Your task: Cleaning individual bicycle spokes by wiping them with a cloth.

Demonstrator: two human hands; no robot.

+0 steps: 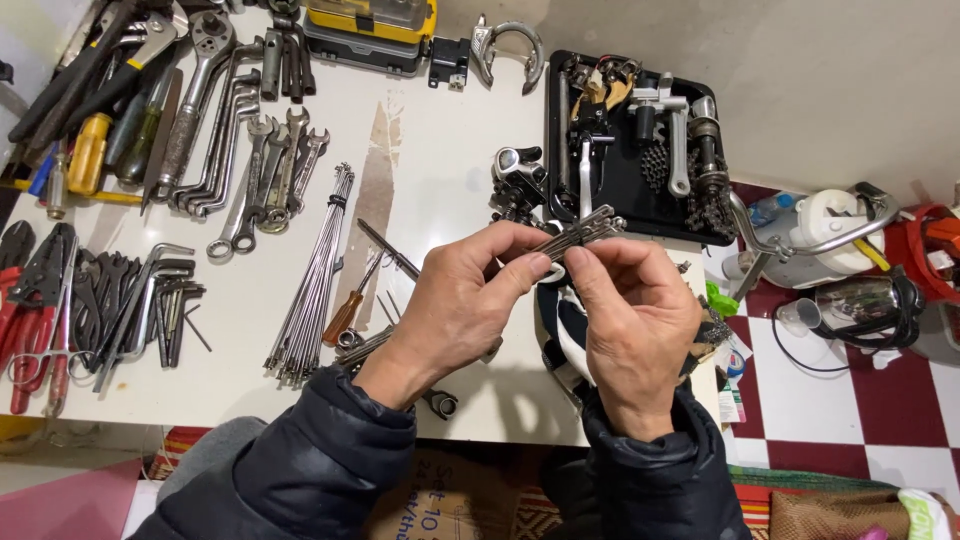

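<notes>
Both hands meet over the white table (450, 160), near its right edge. Left hand (455, 300) & right hand (635, 320) pinch shut on a small bundle of spokes (580, 232). Looks like sorting/aligning; next needs steady fingertip grip. Bigger spoke bundle (312, 280) lies left.

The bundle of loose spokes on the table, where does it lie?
In the head view the spoke bundle lies on the white table, to the left of the left hand, between the hex keys and an orange-handled screwdriver.
</notes>
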